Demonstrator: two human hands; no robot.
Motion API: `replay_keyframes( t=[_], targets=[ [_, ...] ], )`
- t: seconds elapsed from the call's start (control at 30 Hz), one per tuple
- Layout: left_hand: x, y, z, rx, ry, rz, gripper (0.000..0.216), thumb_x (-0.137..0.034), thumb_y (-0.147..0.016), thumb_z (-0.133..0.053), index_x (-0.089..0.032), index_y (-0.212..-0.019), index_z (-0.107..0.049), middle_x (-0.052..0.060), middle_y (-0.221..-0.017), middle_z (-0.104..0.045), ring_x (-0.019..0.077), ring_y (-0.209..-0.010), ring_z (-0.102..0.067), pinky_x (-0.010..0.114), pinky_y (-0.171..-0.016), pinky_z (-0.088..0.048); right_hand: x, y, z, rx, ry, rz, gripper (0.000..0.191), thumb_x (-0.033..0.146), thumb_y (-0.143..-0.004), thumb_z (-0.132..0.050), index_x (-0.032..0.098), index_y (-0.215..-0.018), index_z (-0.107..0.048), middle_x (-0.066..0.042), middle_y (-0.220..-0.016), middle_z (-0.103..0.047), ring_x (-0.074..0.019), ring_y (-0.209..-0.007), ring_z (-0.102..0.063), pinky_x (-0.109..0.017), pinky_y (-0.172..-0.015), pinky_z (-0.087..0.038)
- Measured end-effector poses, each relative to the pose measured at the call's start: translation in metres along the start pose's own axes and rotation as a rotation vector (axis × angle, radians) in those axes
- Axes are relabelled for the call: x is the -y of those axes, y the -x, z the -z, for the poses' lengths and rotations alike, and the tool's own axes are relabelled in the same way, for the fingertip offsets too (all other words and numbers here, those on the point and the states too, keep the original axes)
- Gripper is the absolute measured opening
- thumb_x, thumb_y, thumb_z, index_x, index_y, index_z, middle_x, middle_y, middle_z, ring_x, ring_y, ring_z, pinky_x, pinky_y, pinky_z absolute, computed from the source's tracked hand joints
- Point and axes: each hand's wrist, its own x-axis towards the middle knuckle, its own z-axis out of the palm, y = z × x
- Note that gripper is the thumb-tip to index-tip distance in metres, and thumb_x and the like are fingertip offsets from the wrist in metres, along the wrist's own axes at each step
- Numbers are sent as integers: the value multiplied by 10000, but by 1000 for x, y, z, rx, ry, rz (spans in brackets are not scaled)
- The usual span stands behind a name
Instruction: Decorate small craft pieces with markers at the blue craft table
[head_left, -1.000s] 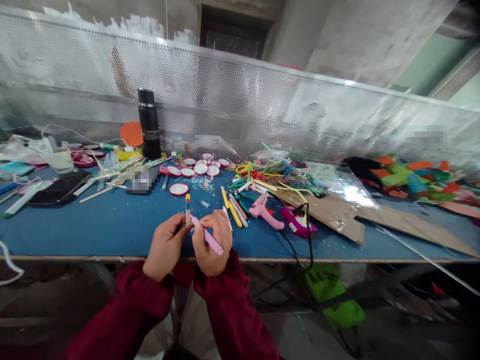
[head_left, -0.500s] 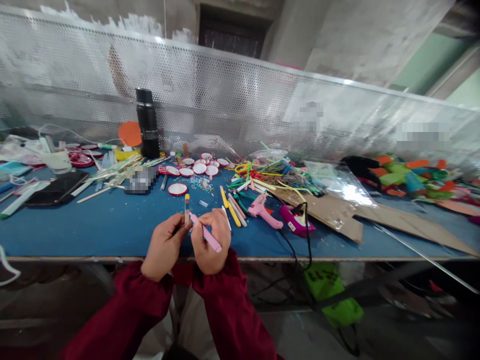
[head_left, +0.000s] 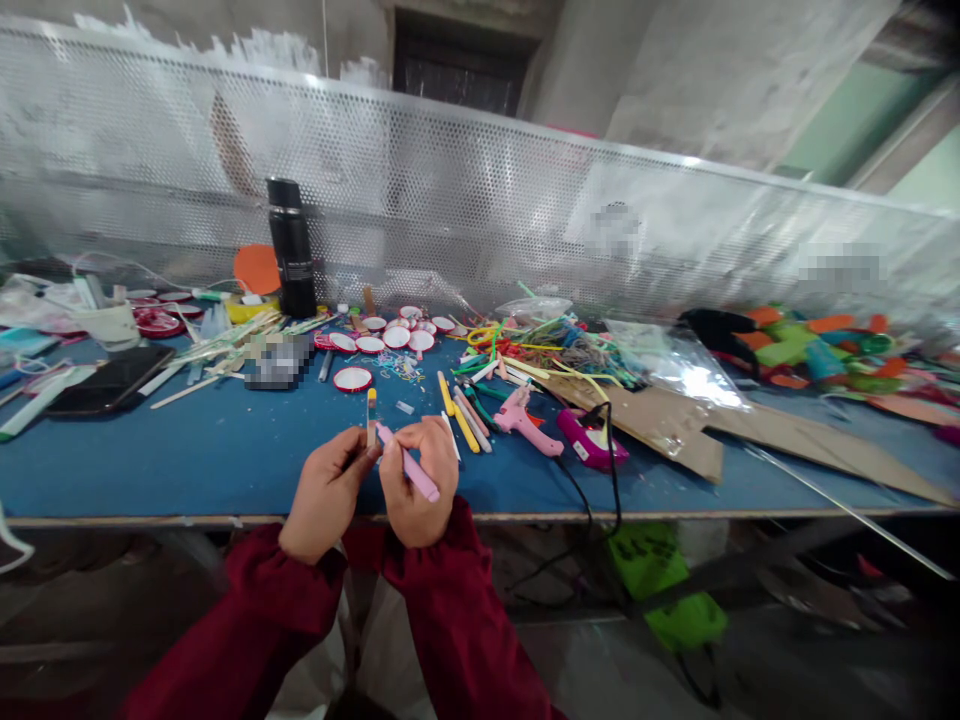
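Observation:
Both hands meet at the near edge of the blue table (head_left: 225, 450). My left hand (head_left: 326, 492) pinches an upright wooden craft stick (head_left: 370, 415) with coloured bands. My right hand (head_left: 416, 480) grips a pink pen (head_left: 411, 466) with its tip against the stick. Both sleeves are dark red. Loose yellow and pink sticks (head_left: 463, 418) lie just beyond my right hand.
A pink glue gun (head_left: 527, 421) and a magenta one (head_left: 591, 440) with a black cord lie to the right. Red-rimmed round discs (head_left: 354, 379), a black bottle (head_left: 292, 248), a phone (head_left: 112, 378), cardboard (head_left: 675, 430) and foam pieces (head_left: 810, 350) cover the table. A perforated metal screen (head_left: 480, 210) runs behind.
The hands stay together with the stick and pen; the view has shifted slightly, nothing else has moved.

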Motion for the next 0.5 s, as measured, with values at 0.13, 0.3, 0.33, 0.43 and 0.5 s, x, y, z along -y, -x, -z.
replay_keyframes(
  t=[0.13,0.3,0.33,0.43,0.5],
  targets=[
    [1,0,0,7,1,-2,238,-361,-862,-501,-165,-739,-559,-17,-700,-523,121,-688,-425,207,-621,-365,-1,1,0,4,8,4,90,198,-846,-492,208,-757,-482,0,-718,-572,-142,-735,-547,-404,-919,-431],
    [-1,0,0,4,15,1,241,-368,-862,-503,-162,-763,-579,-11,-709,-534,127,-699,-443,214,-643,-385,-1,2,1,21,9,19,97,191,-839,-487,210,-745,-475,10,-694,-560,-137,-706,-541,-413,-933,-425],
    [-1,0,1,6,15,1,239,-368,-862,-502,-163,-769,-581,-10,-713,-537,129,-703,-445,216,-646,-386,-1,2,1,20,10,19,96,190,-838,-488,210,-746,-476,10,-694,-559,-137,-707,-542,-415,-936,-424],
    [-1,0,0,11,15,0,236,-370,-865,-496,-167,-779,-580,-8,-723,-541,130,-709,-444,216,-649,-384,0,1,0,6,7,19,84,186,-839,-495,210,-760,-478,9,-702,-565,-139,-718,-548,-410,-932,-427],
    [-1,0,0,15,13,-2,239,-373,-864,-494,-168,-769,-574,-8,-724,-540,129,-707,-440,215,-646,-380,0,0,0,0,5,10,81,189,-842,-497,210,-766,-479,5,-710,-571,-142,-731,-556,-408,-930,-428]
  ],
)
